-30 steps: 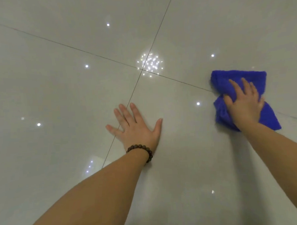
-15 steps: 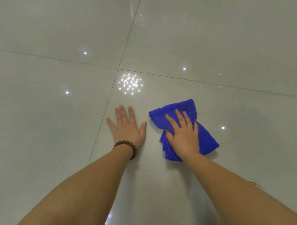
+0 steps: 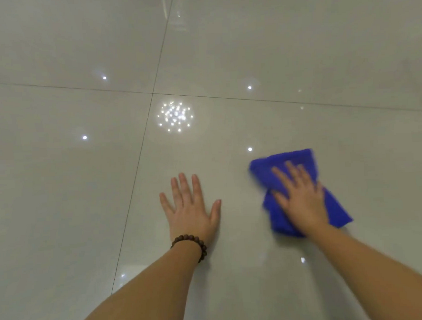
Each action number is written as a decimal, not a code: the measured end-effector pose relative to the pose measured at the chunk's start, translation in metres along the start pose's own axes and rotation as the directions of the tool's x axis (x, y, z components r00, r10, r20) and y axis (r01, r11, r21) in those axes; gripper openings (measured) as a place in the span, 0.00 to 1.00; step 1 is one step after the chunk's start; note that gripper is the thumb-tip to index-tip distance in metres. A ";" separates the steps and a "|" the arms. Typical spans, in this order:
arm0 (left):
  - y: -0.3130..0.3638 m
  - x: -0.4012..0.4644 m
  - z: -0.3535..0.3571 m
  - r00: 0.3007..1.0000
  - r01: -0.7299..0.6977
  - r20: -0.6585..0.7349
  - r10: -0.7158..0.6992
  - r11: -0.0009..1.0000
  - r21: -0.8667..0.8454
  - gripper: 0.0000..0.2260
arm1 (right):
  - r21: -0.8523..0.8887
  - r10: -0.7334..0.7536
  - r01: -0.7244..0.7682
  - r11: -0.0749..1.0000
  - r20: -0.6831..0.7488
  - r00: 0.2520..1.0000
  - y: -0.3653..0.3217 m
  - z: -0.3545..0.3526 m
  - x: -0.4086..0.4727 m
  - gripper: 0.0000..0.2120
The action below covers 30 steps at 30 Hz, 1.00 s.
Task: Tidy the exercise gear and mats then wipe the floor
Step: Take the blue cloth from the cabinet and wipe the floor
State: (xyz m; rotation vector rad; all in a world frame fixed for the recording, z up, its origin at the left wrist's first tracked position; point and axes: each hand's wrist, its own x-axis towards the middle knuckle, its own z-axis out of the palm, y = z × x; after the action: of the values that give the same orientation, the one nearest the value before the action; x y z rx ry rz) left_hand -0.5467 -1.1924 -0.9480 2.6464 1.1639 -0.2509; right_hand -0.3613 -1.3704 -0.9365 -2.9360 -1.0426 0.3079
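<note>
A crumpled blue cloth (image 3: 275,165) lies on the glossy pale tile floor (image 3: 61,190) at the right of centre. My right hand (image 3: 300,197) presses flat on top of the cloth, fingers spread, and both look motion-blurred. My left hand (image 3: 190,209) rests palm-down on the bare tile just left of the cloth, fingers apart and holding nothing. A dark beaded bracelet (image 3: 189,243) sits on my left wrist. No exercise gear or mats are in view.
Dark grout lines (image 3: 141,148) cross the floor, meeting above my left hand. Ceiling lights reflect as bright dots, with a cluster of reflections (image 3: 175,116) near the grout crossing. Only large tiles fill the view.
My right hand has slid the blue cloth to the right, away from my left hand, after sweeping it in to the left before. My left hand stays planted.
</note>
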 end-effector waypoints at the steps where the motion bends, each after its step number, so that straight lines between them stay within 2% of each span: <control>1: 0.000 0.000 0.001 1.000 0.001 -0.014 -0.002 1.000 -0.006 0.35 | 0.054 0.174 -0.175 0.983 0.028 0.984 0.018 -0.010 0.021 0.27; 3: 0.001 -0.001 0.001 1.000 0.004 -0.030 -0.004 1.000 -0.003 0.35 | 0.191 0.512 -0.512 0.837 0.053 0.857 0.027 -0.025 0.058 0.27; 4: 0.001 -0.001 0.003 1.000 0.003 -0.028 -0.002 1.000 0.004 0.35 | 0.238 0.615 -0.606 0.759 0.044 0.787 0.012 -0.026 0.072 0.27; 5: 0.001 -0.001 0.004 1.000 0.003 -0.029 -0.003 1.000 0.011 0.35 | 0.254 0.631 -0.615 0.747 0.021 0.775 -0.016 -0.024 0.082 0.27; 6: 0.002 -0.001 0.003 0.999 0.005 -0.036 -0.004 1.000 0.018 0.35 | 0.234 0.547 -0.529 0.816 -0.019 0.837 -0.051 -0.019 0.087 0.28; 7: 0.003 0.000 0.003 0.999 0.007 -0.047 -0.006 1.000 0.018 0.35 | 0.184 0.367 -0.353 0.917 -0.044 0.929 -0.090 -0.014 0.087 0.28; 8: 0.003 0.001 0.002 0.999 0.012 -0.049 -0.011 1.000 0.011 0.35 | 0.122 0.128 -0.122 0.985 -0.045 0.991 -0.126 -0.009 0.082 0.28; 9: 0.004 0.001 0.002 0.999 0.016 -0.044 -0.016 1.000 0.007 0.36 | 0.076 -0.092 0.093 0.993 -0.023 0.996 -0.151 -0.008 0.076 0.28; 10: 0.004 0.000 0.002 0.999 0.018 -0.042 -0.018 1.000 0.008 0.36 | 0.044 -0.245 0.244 0.969 0.025 0.969 -0.160 -0.010 0.073 0.27; 12: 0.004 0.000 0.002 0.998 0.024 -0.052 -0.023 1.000 0.019 0.36 | 0.031 -0.385 0.384 0.923 0.049 0.922 -0.131 -0.014 0.082 0.26; 13: 0.004 0.000 0.001 0.998 0.029 -0.050 -0.028 0.999 0.021 0.36 | 0.026 -0.378 0.377 0.926 0.032 0.925 -0.102 -0.014 0.085 0.27; 14: 0.004 -0.001 0.001 0.999 0.031 -0.040 -0.030 0.999 0.026 0.36 | 0.030 -0.320 0.320 0.947 0.000 0.948 -0.068 -0.015 0.086 0.29; 16: 0.005 -0.001 0.001 0.999 0.025 -0.028 -0.024 0.999 0.041 0.36 | 0.048 -0.100 0.102 0.994 -0.040 0.994 0.014 -0.017 0.081 0.30; 18: 0.006 -0.002 0.001 0.999 0.029 -0.042 -0.027 0.999 0.046 0.36 | 0.062 0.164 -0.162 0.985 -0.034 0.986 0.101 -0.024 0.059 0.27; 19: 0.006 -0.002 0.001 0.998 0.035 -0.047 -0.033 0.998 0.046 0.36 | 0.080 0.307 -0.304 0.949 -0.025 0.952 0.141 -0.029 0.043 0.27; 21: 0.006 -0.002 0.000 0.999 0.040 -0.039 -0.038 0.998 0.055 0.36 | 0.126 0.561 -0.561 0.818 0.037 0.827 0.200 -0.039 0.010 0.27; 23: 0.005 -0.001 0.000 0.999 0.039 -0.027 -0.037 0.997 0.073 0.37 | 0.155 0.689 -0.692 0.705 0.079 0.720 0.215 -0.037 -0.010 0.27; 24: 0.006 0.000 0.000 0.999 0.037 -0.019 -0.035 0.996 0.078 0.37 | 0.159 0.707 -0.709 0.687 0.080 0.703 0.206 -0.034 -0.014 0.28; 25: 0.007 0.000 -0.001 0.999 0.037 -0.012 -0.036 0.996 0.082 0.38 | 0.161 0.689 -0.690 0.706 0.068 0.721 0.189 -0.029 -0.017 0.28; 27: 0.011 -0.001 -0.002 0.998 0.057 0.002 -0.057 0.994 0.097 0.38 | 0.134 0.508 -0.502 0.854 -0.013 0.861 0.138 -0.016 -0.029 0.27; 28: 0.015 -0.003 -0.004 0.997 0.079 0.006 -0.080 0.992 0.102 0.39 | 0.083 0.350 -0.344 0.935 -0.075 0.934 0.110 -0.008 -0.038 0.27; 30: 0.033 -0.012 -0.005 0.994 0.107 0.004 -0.107 0.991 0.084 0.39 | -0.023 0.002 -0.004 1.000 -0.090 0.996 0.074 0.002 -0.065 0.28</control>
State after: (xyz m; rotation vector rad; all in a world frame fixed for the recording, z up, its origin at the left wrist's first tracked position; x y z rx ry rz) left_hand -0.5298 -1.2208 -0.9358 2.6542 1.3223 -0.3369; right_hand -0.3651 -1.4688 -0.9327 -2.9409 -1.0373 0.1627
